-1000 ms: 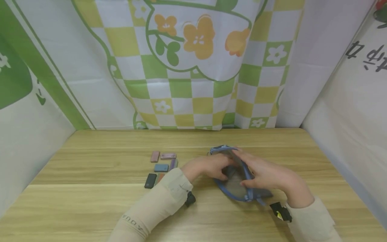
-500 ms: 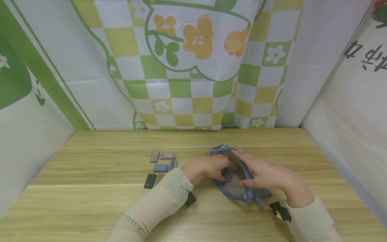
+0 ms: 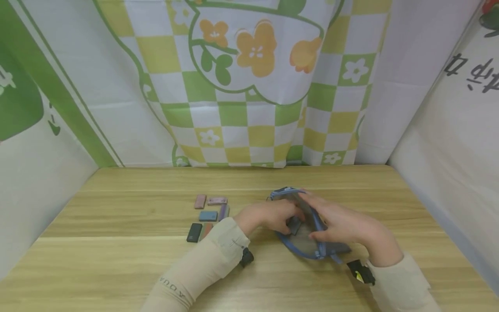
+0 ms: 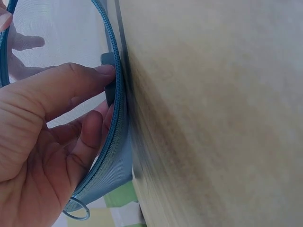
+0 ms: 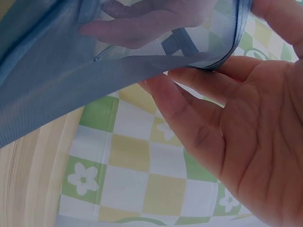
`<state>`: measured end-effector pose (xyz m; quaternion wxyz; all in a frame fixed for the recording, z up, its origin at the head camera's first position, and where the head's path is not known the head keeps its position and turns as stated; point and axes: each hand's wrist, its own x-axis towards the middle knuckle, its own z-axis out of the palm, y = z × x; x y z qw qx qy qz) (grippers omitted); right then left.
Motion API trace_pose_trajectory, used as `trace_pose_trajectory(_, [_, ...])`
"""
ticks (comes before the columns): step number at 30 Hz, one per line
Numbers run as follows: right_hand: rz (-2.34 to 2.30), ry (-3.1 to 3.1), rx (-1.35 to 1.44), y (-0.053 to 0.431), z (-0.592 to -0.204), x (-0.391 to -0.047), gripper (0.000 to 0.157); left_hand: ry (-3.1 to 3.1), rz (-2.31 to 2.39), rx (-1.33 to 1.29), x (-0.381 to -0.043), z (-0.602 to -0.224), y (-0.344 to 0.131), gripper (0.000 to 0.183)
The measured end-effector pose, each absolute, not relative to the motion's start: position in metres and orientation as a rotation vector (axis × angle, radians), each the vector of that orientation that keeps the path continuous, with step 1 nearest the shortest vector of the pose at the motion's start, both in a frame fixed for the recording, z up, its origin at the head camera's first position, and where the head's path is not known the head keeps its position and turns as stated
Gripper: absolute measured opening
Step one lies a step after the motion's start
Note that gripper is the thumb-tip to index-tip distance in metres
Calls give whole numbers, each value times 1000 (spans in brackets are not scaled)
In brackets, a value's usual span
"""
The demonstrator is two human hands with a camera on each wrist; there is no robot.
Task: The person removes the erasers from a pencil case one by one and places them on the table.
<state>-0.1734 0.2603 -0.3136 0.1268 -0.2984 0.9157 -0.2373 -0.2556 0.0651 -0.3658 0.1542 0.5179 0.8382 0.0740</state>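
Note:
A blue mesh pouch with a zip round its mouth lies open on the table in the head view. My left hand reaches into its mouth. There it pinches a small dark grey-blue rectangular block; in the left wrist view the thumb lies on this block, just inside the zip. From the right side, my right hand grips the pouch's edge and holds the mouth wide. Its fingers lie against the outside of the mesh in the right wrist view.
Left of the pouch lie several small blocks, among them a black block, a blue block, a pink block and a purple block. The left sleeve partly covers this group. A patterned curtain hangs behind the table.
The dark block in my left hand shows more plainly inside the pouch than one second ago, having tilted slightly. My right hand and the pouch have hardly moved.

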Motion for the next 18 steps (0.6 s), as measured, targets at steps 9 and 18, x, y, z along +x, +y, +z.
trace_pose_trajectory(9, [-706, 2660, -894, 260, -313, -174, 90, 2391, 226, 1505, -255, -364, 64, 47])
trace_pose_trajectory(18, [-680, 2695, -910, 259, -313, -173, 90, 2382, 266, 1532, -250, -359, 60, 46])
